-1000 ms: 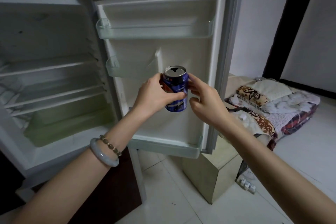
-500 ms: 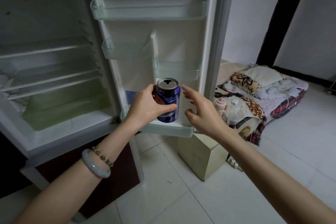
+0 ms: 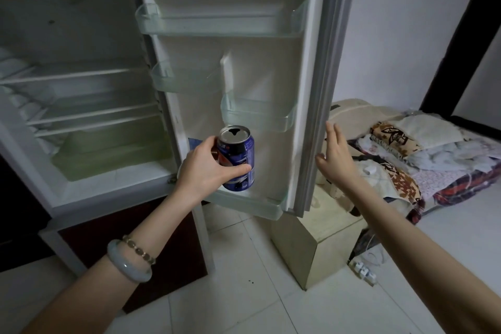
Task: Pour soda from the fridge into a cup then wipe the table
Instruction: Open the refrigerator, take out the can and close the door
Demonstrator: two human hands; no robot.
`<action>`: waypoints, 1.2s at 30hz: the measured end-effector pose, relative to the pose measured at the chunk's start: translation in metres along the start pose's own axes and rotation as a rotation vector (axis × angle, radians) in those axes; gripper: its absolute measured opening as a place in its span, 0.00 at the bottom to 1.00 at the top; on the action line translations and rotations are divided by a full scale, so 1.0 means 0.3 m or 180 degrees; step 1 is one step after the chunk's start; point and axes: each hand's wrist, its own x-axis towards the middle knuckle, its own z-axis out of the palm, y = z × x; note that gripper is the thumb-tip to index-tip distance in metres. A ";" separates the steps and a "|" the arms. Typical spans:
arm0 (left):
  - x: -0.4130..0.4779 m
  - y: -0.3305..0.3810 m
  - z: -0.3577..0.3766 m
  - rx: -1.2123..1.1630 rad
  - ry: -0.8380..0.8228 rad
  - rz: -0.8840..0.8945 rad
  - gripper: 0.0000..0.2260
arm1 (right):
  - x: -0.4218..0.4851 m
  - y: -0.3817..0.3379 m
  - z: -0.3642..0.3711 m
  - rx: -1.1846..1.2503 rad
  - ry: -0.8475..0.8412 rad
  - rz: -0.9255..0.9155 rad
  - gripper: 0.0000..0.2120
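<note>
Two bracelets [image 3: 132, 263] circle my left wrist, nearest of all. Beyond them my left hand [image 3: 203, 171] wraps the soda can [image 3: 240, 154] — thumb [image 3: 240, 170] across its front, the other fingers curled round the far side, mostly hidden. It stands upright, top already opened, its base just over the lowest door shelf [image 3: 260, 205]; whether it touches, I cannot tell. My right hand [image 3: 336, 154] holds nothing — fingers straight and close together, palm just beside the outer edge of the fridge door [image 3: 273, 73]. Farther right, folded bedding [image 3: 439, 160] lies on the floor.
</note>
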 end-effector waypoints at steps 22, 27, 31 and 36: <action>-0.043 0.088 0.177 0.0047 0.0534 -0.0470 0.26 | 0.293 0.183 0.097 0.1483 -0.0145 -0.0148 0.46; -0.068 0.082 0.163 0.0166 0.0610 -0.0465 0.25 | 0.280 0.172 0.087 0.1571 -0.0191 -0.0133 0.48; -0.097 0.066 0.139 0.0232 0.0655 -0.0501 0.25 | 0.226 0.172 0.089 0.1451 -0.0182 -0.0314 0.49; -0.151 0.043 0.104 0.0340 0.0709 -0.0514 0.24 | 0.113 0.163 0.076 0.1179 -0.0195 -0.0750 0.48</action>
